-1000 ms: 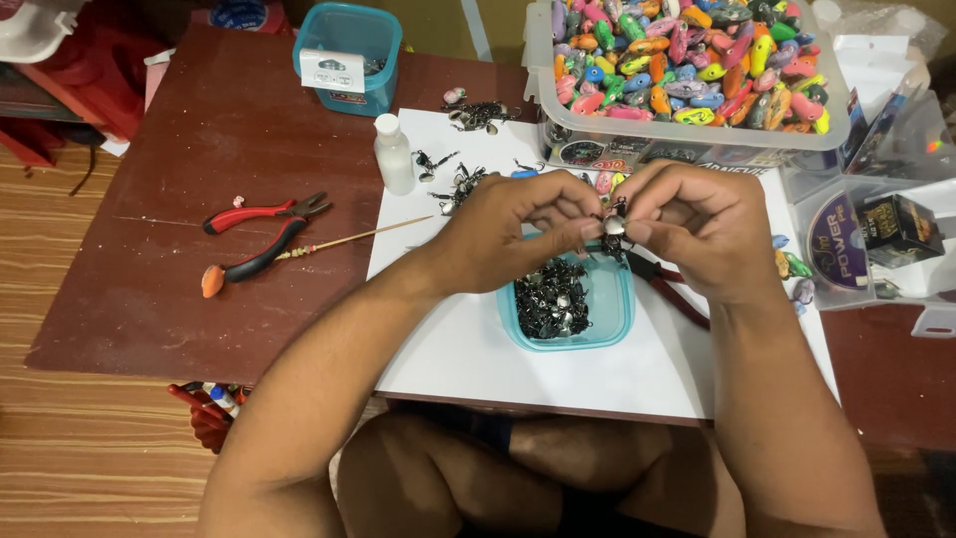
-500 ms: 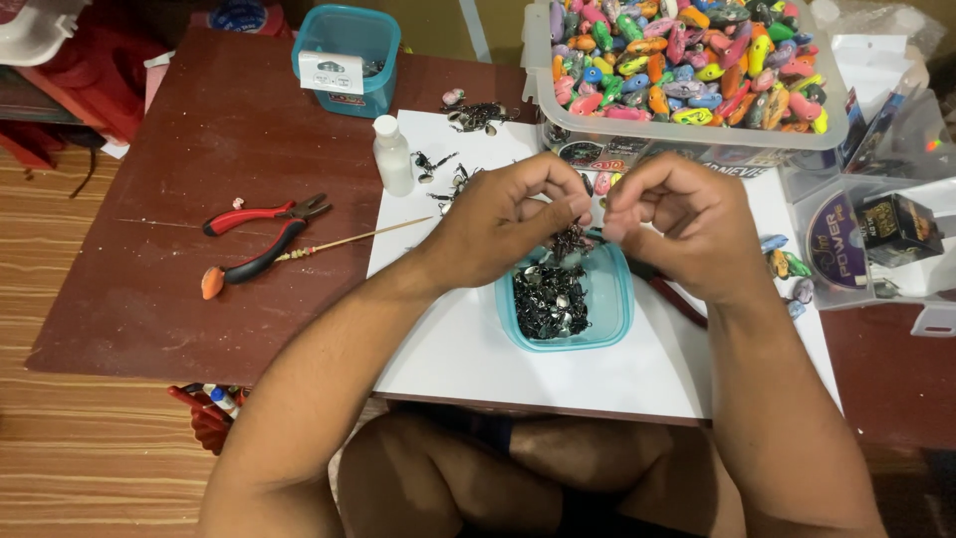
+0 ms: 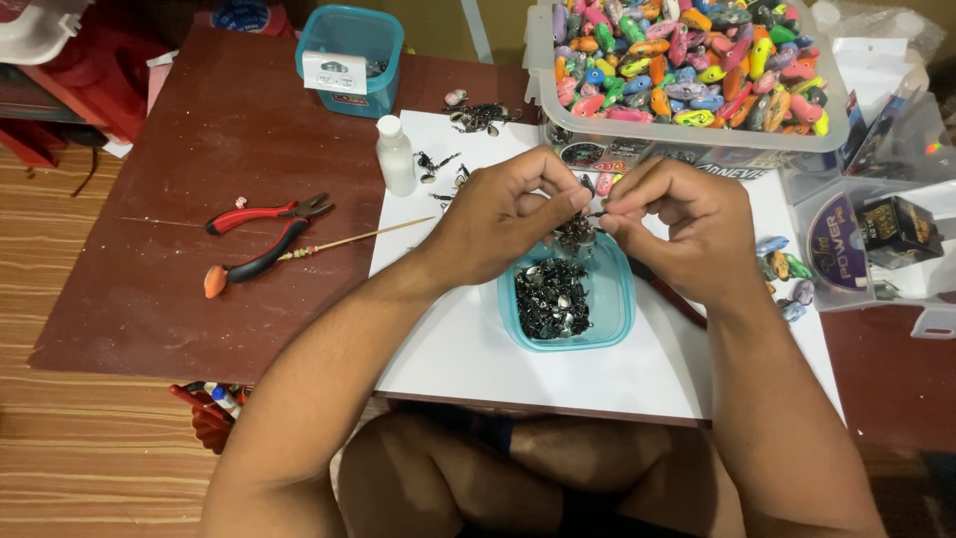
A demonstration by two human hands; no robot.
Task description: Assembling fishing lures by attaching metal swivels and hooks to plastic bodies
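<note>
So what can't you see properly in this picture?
- Head view: the tiny dark metal piece pinched between the left hand and right hand is too small; fingers cover it.
- The metal bits in the teal tub blur into one dark heap.
- The bin of colourful lures is cut off by the top edge.

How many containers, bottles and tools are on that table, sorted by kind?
Teal tubs: 2, one under the hands, one at the far edge
Clear bin of coloured pieces: 1
White bottle: 1
Pliers: 2, red-handled, lying crossed
Thin stick: 1
Total: 7
</note>
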